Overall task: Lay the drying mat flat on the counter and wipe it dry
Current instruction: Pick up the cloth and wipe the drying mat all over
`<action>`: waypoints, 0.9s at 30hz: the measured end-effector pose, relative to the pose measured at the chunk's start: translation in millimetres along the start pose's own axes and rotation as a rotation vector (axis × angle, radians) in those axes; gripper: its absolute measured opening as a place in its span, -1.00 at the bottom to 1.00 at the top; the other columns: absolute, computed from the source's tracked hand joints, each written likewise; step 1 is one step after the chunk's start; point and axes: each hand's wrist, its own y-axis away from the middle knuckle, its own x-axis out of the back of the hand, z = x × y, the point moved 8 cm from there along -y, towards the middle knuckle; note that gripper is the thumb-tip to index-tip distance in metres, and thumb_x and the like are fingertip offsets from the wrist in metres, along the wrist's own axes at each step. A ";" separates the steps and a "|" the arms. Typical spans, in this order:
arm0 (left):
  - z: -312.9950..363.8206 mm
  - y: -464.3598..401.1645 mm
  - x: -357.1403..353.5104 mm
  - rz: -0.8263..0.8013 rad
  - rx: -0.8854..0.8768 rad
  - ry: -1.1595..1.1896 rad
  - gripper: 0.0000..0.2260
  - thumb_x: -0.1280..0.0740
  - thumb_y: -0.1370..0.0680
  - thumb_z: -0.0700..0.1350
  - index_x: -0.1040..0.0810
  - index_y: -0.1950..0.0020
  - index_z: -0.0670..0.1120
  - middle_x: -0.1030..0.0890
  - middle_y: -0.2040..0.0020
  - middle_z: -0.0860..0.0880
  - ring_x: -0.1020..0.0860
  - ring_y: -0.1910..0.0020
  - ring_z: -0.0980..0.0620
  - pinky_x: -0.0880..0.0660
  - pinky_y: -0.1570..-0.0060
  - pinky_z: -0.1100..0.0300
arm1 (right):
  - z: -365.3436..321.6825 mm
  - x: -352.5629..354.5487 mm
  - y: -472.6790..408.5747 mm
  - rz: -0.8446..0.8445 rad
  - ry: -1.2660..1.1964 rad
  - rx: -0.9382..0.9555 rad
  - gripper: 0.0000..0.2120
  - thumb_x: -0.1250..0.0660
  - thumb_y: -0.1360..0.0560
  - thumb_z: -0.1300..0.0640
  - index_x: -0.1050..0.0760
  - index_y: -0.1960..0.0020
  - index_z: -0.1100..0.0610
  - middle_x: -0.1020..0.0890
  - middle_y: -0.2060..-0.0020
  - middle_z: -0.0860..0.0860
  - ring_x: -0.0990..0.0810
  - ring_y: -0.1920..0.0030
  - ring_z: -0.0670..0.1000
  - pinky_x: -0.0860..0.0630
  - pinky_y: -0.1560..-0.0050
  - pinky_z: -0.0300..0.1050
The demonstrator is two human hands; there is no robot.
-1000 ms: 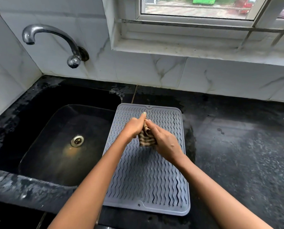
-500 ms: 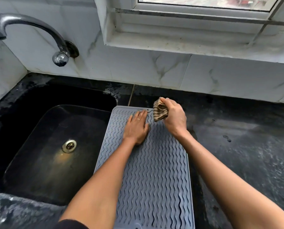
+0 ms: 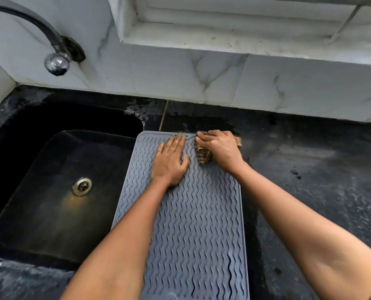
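Two hands work on one grey drying mat (image 3: 193,224), which lies flat on the dark counter (image 3: 310,191) just right of the sink (image 3: 57,191), its left edge reaching over the basin rim.

At far left, the tap (image 3: 50,40) projects from the tiled wall, and the sink basin appears empty, with its drain (image 3: 82,186) exposed.

The left hand (image 3: 171,161) rests palm-down on the far left part of the mat, fingers spread wide and flat, holding nothing. Its function appears to be that of an anchor.

The right hand (image 3: 220,149) is closed around a bunched striped cloth (image 3: 204,155) and presses it onto the far right corner of the mat, just beside the left hand.

Recommended procedure for the wiping step:
1. Keep the anchoring palm flat so that the mat cannot slide or lift.
2. Draw the cloth along the wavy ridges, from far to near, so that the fabric reaches the grooves.
3. Overlap the passes across the full width.
4. Reposition the anchoring hand onto a wiped area before treating the area beneath it.

The counter around the far edge looks wet; contact there could re-soak the cloth.
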 end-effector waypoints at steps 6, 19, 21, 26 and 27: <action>-0.1 -0.7 -0.4 -0.008 -0.006 0.009 -0.44 -0.03 -0.63 0.06 0.05 -0.60 -0.01 -0.04 -0.61 0.02 0.00 -0.59 0.05 0.10 -0.56 0.05 | 64.0 17.0 44.9 0.047 -0.101 -0.141 -0.70 -0.17 -0.59 0.07 -0.46 -0.30 -0.06 -0.48 -0.33 -0.10 -0.43 -0.28 0.08 -0.25 -0.11 0.04; 76.3 -17.0 -2.3 -0.123 -0.293 -0.025 -0.42 -0.12 -0.55 -0.09 -0.10 -0.58 -0.08 -0.15 -0.59 -0.05 -0.09 -0.58 -0.01 0.09 -0.57 0.03 | 52.3 33.2 37.8 0.181 -0.439 -0.598 -0.54 -0.14 -0.44 0.37 -0.48 -0.27 0.07 -0.53 -0.29 0.09 -0.47 -0.29 0.17 -0.43 -0.28 0.10; 73.8 -18.8 -11.6 -0.143 -0.257 -0.023 -0.41 -0.11 -0.57 -0.09 -0.03 -0.60 -0.08 -0.08 -0.60 -0.02 -0.03 -0.59 0.02 0.07 -0.58 0.06 | 23.4 10.2 38.9 0.022 -0.233 -0.456 -0.52 -0.12 -0.51 0.32 -0.27 -0.43 0.16 -0.31 -0.45 0.13 -0.30 -0.41 0.17 -0.30 -0.36 0.11; 70.9 -20.1 -13.9 -0.126 -0.258 -0.014 -0.40 -0.09 -0.57 -0.10 0.00 -0.60 -0.01 -0.04 -0.61 0.05 -0.01 -0.59 0.07 0.10 -0.57 0.10 | 0.8 -0.8 63.7 0.107 -0.134 -0.470 -0.57 -0.02 -0.58 0.24 -0.22 -0.45 0.18 -0.28 -0.47 0.11 -0.27 -0.43 0.12 -0.17 -0.35 0.06; 70.7 -20.7 -13.7 -0.132 -0.257 -0.018 -0.40 -0.10 -0.56 -0.10 -0.01 -0.60 0.00 -0.04 -0.61 0.05 0.00 -0.59 0.07 0.10 -0.56 0.11 | -3.3 -0.4 71.3 0.134 -0.133 -0.472 -0.57 -0.03 -0.57 0.25 -0.25 -0.44 0.18 -0.31 -0.45 0.10 -0.30 -0.42 0.11 -0.20 -0.32 0.04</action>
